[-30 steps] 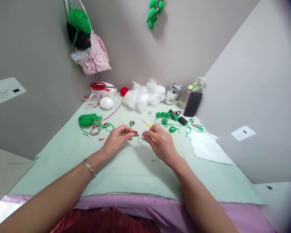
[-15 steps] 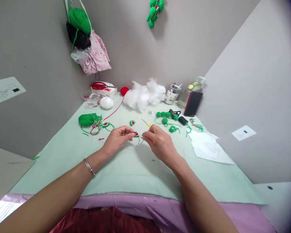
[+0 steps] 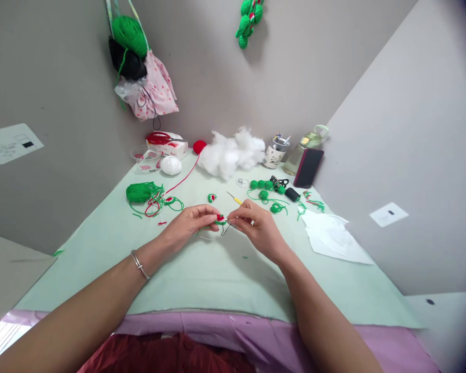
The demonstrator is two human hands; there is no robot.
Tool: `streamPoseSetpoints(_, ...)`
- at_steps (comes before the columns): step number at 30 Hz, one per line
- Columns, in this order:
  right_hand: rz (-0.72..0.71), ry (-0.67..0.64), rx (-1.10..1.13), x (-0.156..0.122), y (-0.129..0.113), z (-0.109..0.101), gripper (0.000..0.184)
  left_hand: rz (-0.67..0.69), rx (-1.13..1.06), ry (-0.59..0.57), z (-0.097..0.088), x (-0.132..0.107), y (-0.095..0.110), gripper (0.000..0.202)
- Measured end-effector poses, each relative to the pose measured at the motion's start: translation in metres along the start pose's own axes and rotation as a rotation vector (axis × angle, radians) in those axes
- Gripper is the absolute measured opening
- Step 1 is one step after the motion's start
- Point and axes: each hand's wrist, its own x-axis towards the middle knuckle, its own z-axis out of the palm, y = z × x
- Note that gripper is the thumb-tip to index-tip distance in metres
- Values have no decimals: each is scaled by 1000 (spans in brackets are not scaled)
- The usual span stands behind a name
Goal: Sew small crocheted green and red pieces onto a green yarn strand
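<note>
My left hand (image 3: 196, 221) pinches a small crochet piece (image 3: 220, 219) in red, white and green between thumb and fingertips. Against its right edge, the closed fingertips of my right hand (image 3: 255, 224) grip a thin, pale needle, mostly hidden by the fingers. A dark thread (image 3: 226, 230) loops down between the two hands. Just beyond my right hand lies a crochet hook (image 3: 236, 200) with a yellow handle, partly covered by the knuckles. A similar small crochet piece (image 3: 212, 198) rests on the table a little farther off.
Green yarn (image 3: 140, 192) with tangled strands lies left. White stuffing (image 3: 231, 153), a red yarn ball (image 3: 199, 147) and a pen cup (image 3: 275, 155) stand at the back. Green crocheted balls (image 3: 263, 195), black thread (image 3: 292, 194), a phone (image 3: 309, 168) and white paper (image 3: 330, 235) are right.
The right fingertips have come left, up against the crochet piece. More of that piece now shows beyond my left fingertips, and the dark thread hangs in a different loop.
</note>
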Motion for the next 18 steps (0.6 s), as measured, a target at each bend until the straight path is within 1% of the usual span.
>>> streamPoseSetpoints(3, 10, -9, 69, 0, 0, 0, 11, -21, -44, -32, 0, 0, 0, 25)
streamPoseSetpoints(7, 20, -51, 172, 2, 1, -4, 11, -41, -82, -102, -1, 0, -1, 24)
streamPoseSetpoints(9, 20, -68, 190, 2, 2, -6, 11, -43, -88, -114, -2, -1, -1, 23)
streamPoseSetpoints(18, -55, -57, 41, 0, 2, -12, 14, -38, -32, -77, -1, -1, 0, 25)
